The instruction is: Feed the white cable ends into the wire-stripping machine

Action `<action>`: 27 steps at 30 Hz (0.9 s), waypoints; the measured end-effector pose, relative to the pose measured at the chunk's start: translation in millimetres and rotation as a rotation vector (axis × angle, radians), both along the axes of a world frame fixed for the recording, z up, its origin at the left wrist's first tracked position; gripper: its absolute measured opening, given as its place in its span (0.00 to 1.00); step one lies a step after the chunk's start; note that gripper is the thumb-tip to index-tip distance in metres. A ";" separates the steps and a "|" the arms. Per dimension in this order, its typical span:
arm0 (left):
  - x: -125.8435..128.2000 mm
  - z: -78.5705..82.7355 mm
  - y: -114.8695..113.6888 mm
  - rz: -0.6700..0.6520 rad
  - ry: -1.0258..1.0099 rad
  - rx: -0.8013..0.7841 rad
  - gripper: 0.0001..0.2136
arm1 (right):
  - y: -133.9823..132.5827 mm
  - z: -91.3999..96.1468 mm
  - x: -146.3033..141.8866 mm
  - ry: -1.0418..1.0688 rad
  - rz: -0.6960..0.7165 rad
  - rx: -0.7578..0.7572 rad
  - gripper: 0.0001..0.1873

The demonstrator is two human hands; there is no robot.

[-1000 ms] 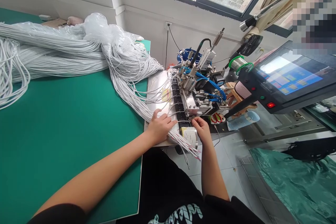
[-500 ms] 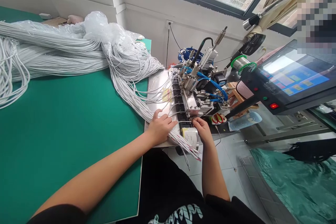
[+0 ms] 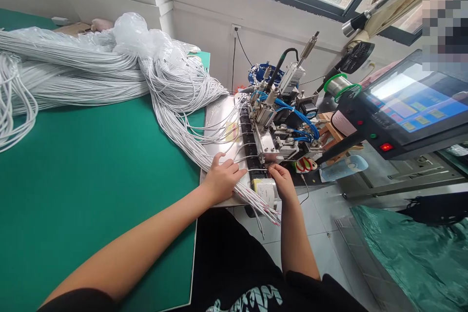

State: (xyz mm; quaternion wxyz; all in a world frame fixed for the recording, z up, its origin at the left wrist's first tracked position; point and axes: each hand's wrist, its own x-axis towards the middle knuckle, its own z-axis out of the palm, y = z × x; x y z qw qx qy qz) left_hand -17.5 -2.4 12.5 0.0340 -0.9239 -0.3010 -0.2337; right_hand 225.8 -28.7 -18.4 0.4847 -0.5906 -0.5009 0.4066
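Observation:
My left hand (image 3: 223, 180) lies over a bundle of thin white cables (image 3: 183, 144), its fingers curled round them near the bench edge. From its fingertips a single white cable (image 3: 256, 170) runs across the black slotted strip (image 3: 251, 148) of a machine. At the other end of that cable, the thumb and fingers of my right hand (image 3: 281, 178) are closed in a pinch; the very tip is hidden. Below the left hand, loose cable ends (image 3: 268, 214) with reddish tips hang past the edge. Several other cables lie across the strip higher up.
The machine (image 3: 278, 117) carries metal cylinders and blue air hoses. A touchscreen panel (image 3: 420, 102) and a wire spool (image 3: 341, 87) stand to the right. More bundled cables (image 3: 84, 78) with clear plastic lie on the green table (image 3: 91, 180). Part of another person shows, blurred, at upper right.
Both hands keep their places on the cables. The view has shifted very slightly, so the screen and spool appear a little further right.

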 end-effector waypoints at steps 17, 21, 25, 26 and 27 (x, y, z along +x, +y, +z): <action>0.6 4.0 -0.7 0.025 0.001 0.006 0.16 | 1.9 6.1 -7.6 0.098 -0.073 -0.070 0.13; 0.8 4.5 -1.1 0.030 -0.002 0.004 0.15 | 1.0 7.5 -8.8 0.084 -0.068 -0.059 0.14; 0.7 4.5 -1.0 0.031 -0.006 -0.002 0.16 | 0.3 9.4 -9.8 0.071 -0.063 -0.049 0.14; 0.7 4.4 -1.0 0.030 -0.006 -0.002 0.16 | 0.3 9.4 -9.6 0.075 -0.063 -0.049 0.14; 0.6 4.3 -0.9 0.029 -0.007 -0.002 0.16 | 0.3 9.3 -9.3 0.080 -0.062 -0.049 0.14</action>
